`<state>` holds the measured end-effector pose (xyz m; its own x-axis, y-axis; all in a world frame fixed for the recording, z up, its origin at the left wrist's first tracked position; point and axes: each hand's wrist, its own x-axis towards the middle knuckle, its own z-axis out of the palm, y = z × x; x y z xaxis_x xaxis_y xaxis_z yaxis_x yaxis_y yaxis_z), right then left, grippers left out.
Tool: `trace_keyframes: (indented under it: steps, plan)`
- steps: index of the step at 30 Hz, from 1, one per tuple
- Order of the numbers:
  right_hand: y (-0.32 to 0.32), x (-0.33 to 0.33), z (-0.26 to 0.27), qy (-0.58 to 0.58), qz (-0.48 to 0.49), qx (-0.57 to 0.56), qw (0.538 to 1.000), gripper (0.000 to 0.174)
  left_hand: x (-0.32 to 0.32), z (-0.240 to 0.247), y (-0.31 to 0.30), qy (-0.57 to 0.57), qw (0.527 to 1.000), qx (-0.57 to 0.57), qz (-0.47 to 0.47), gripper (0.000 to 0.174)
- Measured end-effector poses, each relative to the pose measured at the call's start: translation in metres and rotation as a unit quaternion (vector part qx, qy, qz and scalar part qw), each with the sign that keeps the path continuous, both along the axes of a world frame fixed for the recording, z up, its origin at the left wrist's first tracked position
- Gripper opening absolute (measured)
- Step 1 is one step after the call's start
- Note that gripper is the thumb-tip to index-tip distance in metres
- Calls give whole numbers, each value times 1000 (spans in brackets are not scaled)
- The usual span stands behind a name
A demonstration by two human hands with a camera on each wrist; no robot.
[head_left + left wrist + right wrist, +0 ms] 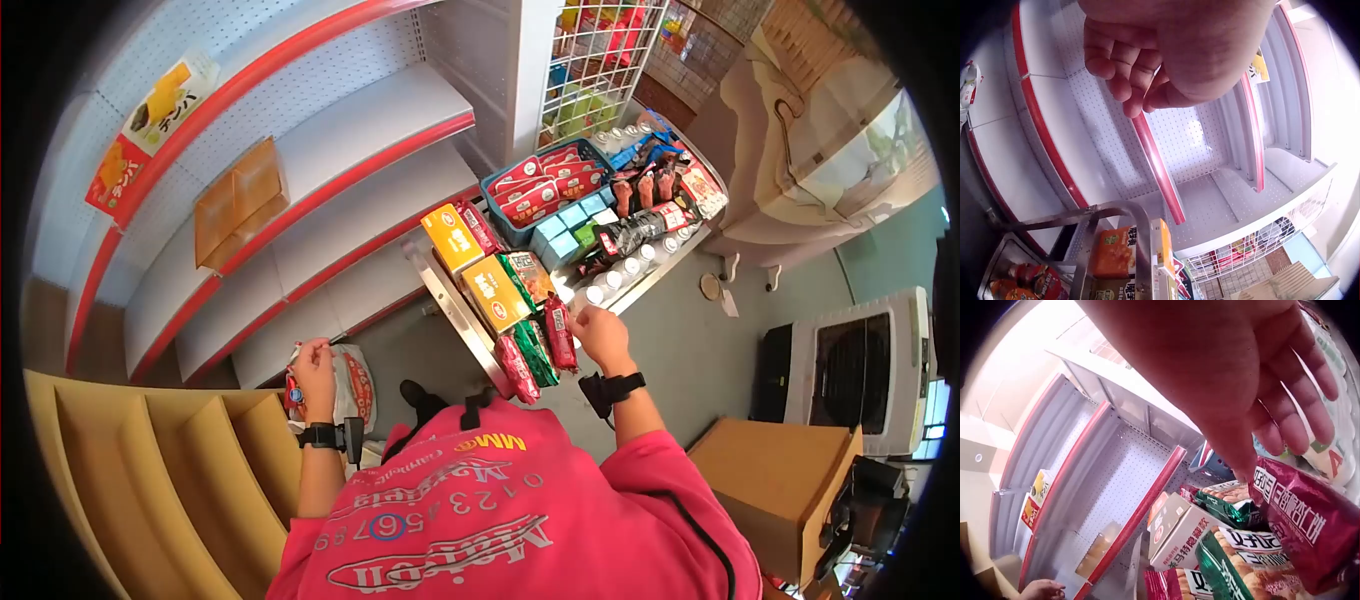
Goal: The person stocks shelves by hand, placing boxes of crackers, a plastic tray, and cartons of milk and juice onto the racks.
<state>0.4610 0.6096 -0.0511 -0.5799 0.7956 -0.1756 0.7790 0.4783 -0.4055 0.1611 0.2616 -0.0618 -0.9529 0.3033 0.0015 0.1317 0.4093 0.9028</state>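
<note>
"What is the right hand (603,335) doing by that glossy maroon plastic packet (559,332)?"

"Its fingers are extended and slightly bent, with the thumb beside the packet's end. The grip looks released. I can't tell whether the thumb touches the wrapper, but nothing seems to be carrying the packet's weight."

"So what supports it?"

"It lies at the near end of the metal-framed cart (458,315), just right of the shiny green biscuit packets (533,352). I'd guess that spot keeps it within easy reach, with its neighbours giving it something to rest against."

"And the left hand (316,370)?"

"Away to the left, by the white shelves with red edges (360,112). Its fingers curl loosely around nothing, so that grip is released too."

"Why are the yellow-orange cardboard boxes (497,293) along the left side?"

"Probably because their flat faces sit neatly there, beside the softer packets. The blue plastic basket (500,224) farther back seems to keep its red packs (530,200) gathered."

"And the white-capped bottles (625,268)?"

"They line the right side, likely so the row takes little room."
</note>
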Motion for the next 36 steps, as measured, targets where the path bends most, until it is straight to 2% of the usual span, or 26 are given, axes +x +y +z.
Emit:
trace_keyframes:
  steps: [1,4,7,10,13,16,21,23,32,36]
  plan:
    - [-1,0,-3,3,6,0,1000,30,0,-1,-3,1,1000,5,2,11]
    - [-6,-5,1,-108,52,-27,992,41,0,-6,-7,41,999,-7,2,9]
    - [-8,-8,2,-150,50,-51,986,45,1,-11,-10,87,996,-15,6,9]
    - [-4,-7,-11,-180,58,-59,980,45,7,-2,-6,55,998,-8,22,10]
    - [-2,-4,-19,-152,67,-82,983,43,10,1,-3,30,999,-1,18,10]
    - [-1,-2,-26,-123,62,-93,986,41,5,-7,-4,75,997,-20,6,11]
    - [2,1,-33,-111,70,-100,986,38,8,5,3,10,1000,13,23,10]
    - [2,1,-32,-111,66,-109,986,39,5,-4,3,28,1000,7,13,10]
    - [-5,-4,-17,-132,36,-71,988,41,5,-1,11,64,998,-3,-8,10]
    - [-13,-20,-3,-40,22,1,999,37,7,0,10,57,998,4,-9,9]
